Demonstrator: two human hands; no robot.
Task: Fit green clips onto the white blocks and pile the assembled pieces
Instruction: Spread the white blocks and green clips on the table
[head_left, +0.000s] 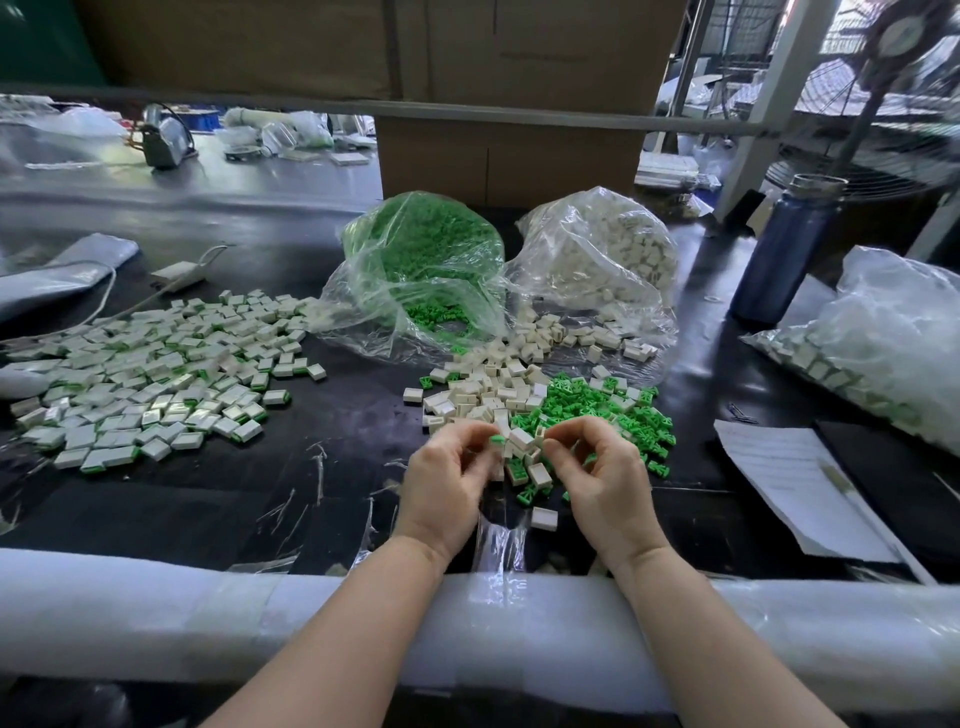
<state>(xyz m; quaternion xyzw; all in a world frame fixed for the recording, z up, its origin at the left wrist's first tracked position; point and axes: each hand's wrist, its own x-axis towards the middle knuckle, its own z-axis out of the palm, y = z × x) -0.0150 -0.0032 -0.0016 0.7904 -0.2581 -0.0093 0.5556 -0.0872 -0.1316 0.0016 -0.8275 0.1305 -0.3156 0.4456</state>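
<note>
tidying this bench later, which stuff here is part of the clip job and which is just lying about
Part of the job:
- loose green clips
- loose white blocks
- bag of green clips
- bag of white blocks
- pile of assembled pieces
- left hand and right hand, each pinching a part

Lying about:
- blue bottle
- paper sheet
- charger with cable

The black table carries a pile of assembled pieces far left of the fingers, loose blocks and clips just beyond them, two bags behind, papers right.
</note>
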